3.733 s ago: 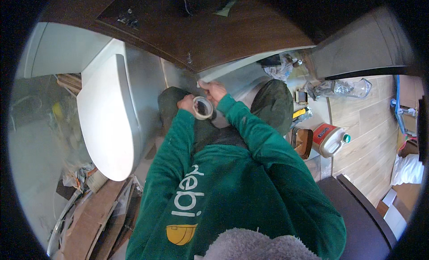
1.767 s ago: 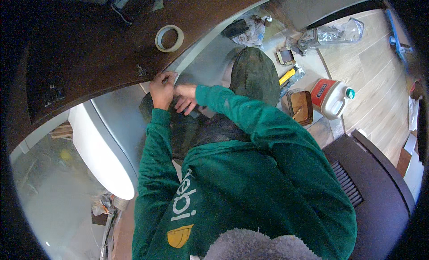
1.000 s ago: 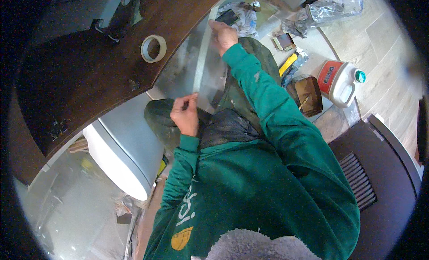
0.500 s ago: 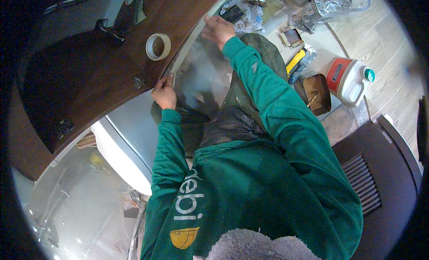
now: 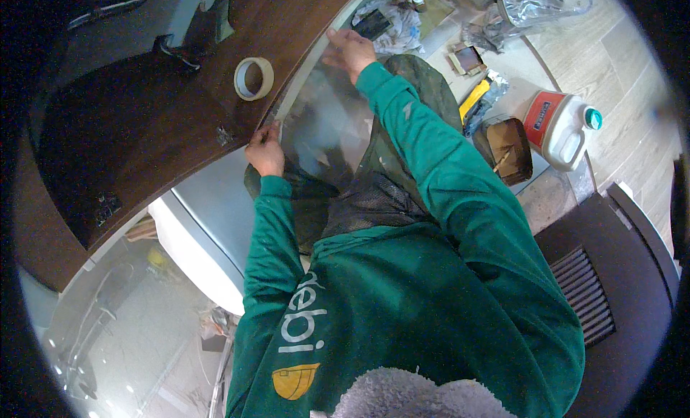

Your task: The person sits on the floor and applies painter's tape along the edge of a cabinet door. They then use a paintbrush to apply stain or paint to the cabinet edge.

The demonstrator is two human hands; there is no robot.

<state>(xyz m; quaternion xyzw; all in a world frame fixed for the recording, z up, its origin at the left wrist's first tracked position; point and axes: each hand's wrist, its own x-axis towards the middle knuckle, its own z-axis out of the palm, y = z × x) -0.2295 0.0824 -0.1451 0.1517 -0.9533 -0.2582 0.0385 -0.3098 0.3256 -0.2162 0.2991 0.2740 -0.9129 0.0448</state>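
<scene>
A pale strip that looks like masking tape runs along the curved front edge of the dark wood countertop. My left hand is at the strip's near end, thumb and fingertips pinched together on it. Farther along the same edge, my right hand has its fingertips closed at the strip; part of that grip is hard to make out. A roll of masking tape lies flat on the wood, close to the edge between both hands.
To the right are a white jug with a red label, a brown open container with a brush in it, a yellow-handled tool and a crumpled cloth. A dark slatted panel is at lower right. A white cabinet stands left.
Both hands stay at the edge in nearly the same places. My right hand has shifted very slightly left.
</scene>
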